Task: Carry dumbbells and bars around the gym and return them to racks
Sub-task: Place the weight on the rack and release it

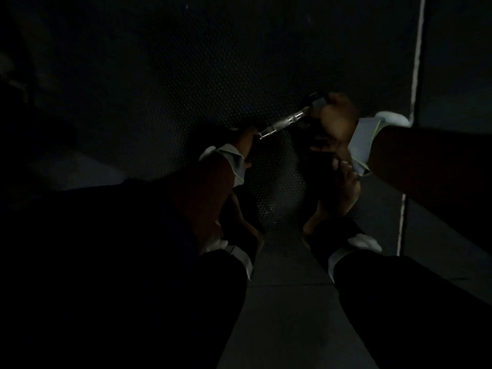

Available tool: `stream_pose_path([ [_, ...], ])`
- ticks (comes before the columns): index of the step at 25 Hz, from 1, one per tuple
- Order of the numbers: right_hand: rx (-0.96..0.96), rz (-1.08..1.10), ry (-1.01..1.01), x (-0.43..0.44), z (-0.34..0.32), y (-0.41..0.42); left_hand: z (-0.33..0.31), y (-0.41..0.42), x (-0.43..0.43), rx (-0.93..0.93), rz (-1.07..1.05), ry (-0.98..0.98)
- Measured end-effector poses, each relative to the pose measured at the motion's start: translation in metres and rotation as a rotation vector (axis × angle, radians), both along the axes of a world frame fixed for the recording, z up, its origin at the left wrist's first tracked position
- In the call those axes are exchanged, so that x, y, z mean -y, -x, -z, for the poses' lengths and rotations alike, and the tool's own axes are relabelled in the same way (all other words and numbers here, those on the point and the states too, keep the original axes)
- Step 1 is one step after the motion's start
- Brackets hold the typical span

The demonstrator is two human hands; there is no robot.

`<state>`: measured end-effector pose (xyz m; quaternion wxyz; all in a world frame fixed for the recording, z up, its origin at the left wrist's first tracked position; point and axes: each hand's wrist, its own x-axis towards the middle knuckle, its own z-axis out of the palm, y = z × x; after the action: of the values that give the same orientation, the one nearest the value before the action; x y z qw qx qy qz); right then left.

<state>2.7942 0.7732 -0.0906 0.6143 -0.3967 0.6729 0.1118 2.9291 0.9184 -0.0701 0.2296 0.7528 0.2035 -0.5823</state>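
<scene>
Chrome bar [282, 125] seemingly mid-carry, left grip [243, 141] and right grip [336, 121] curled round its ends; next, finding a rack.

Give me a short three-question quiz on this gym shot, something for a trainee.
1. True or false: the person's feet are in shoes.
2. How many hands hold the metal bar? A) none B) one C) two
3. Fill in: the white line runs on the person's ____ side.

Key: 1 false, they are bare. 2 C, the left hand at its lower end and the right hand at its upper. 3 right.
</scene>
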Motion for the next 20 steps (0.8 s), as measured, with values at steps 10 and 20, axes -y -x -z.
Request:
stream_pose_path([
  [10,0.033,0.119,-0.037,-0.016,-0.030,-0.017,-0.020,-0.004,-0.022,0.078,-0.117,0.064],
  [20,0.234,0.071,-0.047,-0.093,-0.459,-0.099,-0.499,-0.048,-0.145,0.535,-0.401,0.182],
])
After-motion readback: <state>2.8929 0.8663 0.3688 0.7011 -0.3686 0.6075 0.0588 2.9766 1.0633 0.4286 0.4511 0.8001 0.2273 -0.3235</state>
